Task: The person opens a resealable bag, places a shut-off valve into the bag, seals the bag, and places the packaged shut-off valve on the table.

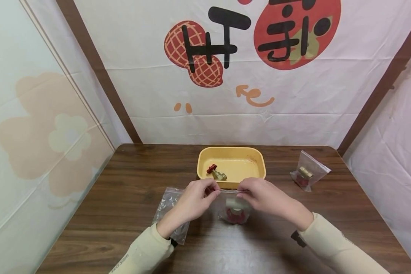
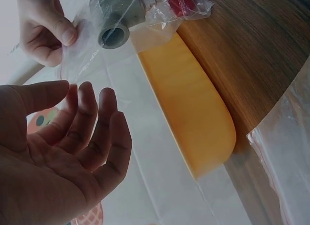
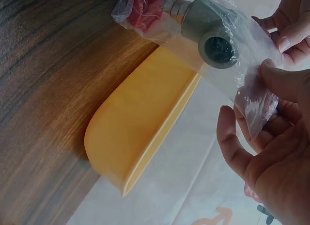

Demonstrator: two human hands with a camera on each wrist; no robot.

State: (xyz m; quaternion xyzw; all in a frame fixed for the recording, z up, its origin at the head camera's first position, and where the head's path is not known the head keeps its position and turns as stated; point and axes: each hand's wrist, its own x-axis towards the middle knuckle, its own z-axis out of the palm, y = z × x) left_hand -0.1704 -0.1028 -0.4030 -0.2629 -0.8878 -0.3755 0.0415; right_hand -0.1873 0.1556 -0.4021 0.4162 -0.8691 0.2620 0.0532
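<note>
A clear zip bag hangs between my two hands in front of the yellow tray. Inside it is a grey-green valve with a red handle, the handle at the bottom of the bag. My left hand pinches the left end of the bag's top edge between thumb and forefinger; its other fingers curve loosely in the left wrist view. At the opposite end, my right hand holds the same edge between thumb and fingers. The bag's mouth looks drawn flat between them.
Behind the hands stands the yellow tray, with a brass valve with a red handle in its left part. More clear bags lie under my left forearm. A filled bag stands at the right on the wooden table.
</note>
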